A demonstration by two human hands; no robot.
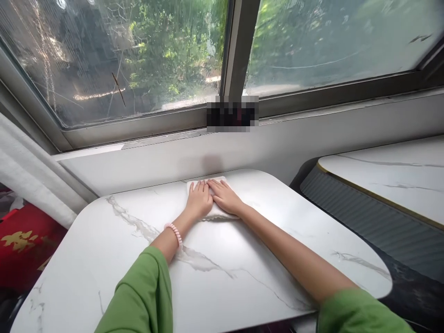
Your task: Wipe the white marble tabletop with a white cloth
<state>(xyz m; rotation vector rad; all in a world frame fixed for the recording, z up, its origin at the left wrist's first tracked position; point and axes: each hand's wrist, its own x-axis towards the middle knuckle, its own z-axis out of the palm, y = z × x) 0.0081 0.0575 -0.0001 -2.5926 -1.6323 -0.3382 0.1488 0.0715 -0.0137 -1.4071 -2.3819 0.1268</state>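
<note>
A folded white cloth (222, 216) lies on the white marble-patterned table (138, 259), close to its far edge by the wall. My left hand (200, 200) rests flat on the cloth's left part, fingers stretched forward. Beside it, my right hand (225, 196) presses flat on the cloth's right part with its fingers pointing forward and left. The two hands touch or nearly touch at the fingers and thumbs. Much of the cloth is hidden beneath them. A pink coil band (174, 235) circles my left wrist.
Behind the table are a low wall and a metal-framed window (145, 125). A white curtain (34, 171) and a red bag (24, 245) with gold print are at the left. On the right stands a second marble-topped piece (391, 171) with a ribbed grey side.
</note>
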